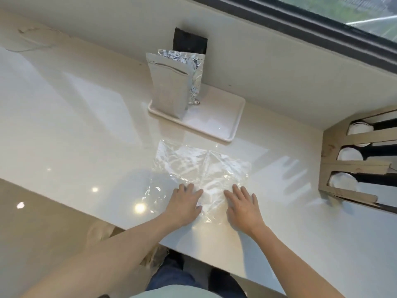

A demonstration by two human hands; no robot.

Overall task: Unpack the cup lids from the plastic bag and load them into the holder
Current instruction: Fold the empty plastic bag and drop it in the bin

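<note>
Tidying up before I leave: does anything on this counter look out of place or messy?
Mostly tidy. The empty plastic bag lies crumpled flat under both hands, and a torn-open foil pouch stands crinkled on the tray.

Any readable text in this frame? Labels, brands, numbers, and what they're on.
None readable.
Grey pouch on the tray: faint lines on its face, too blurred to read.
Foil bag behind it: no print visible.
Plastic bag, wooden holder, lids: no markings show.
</note>
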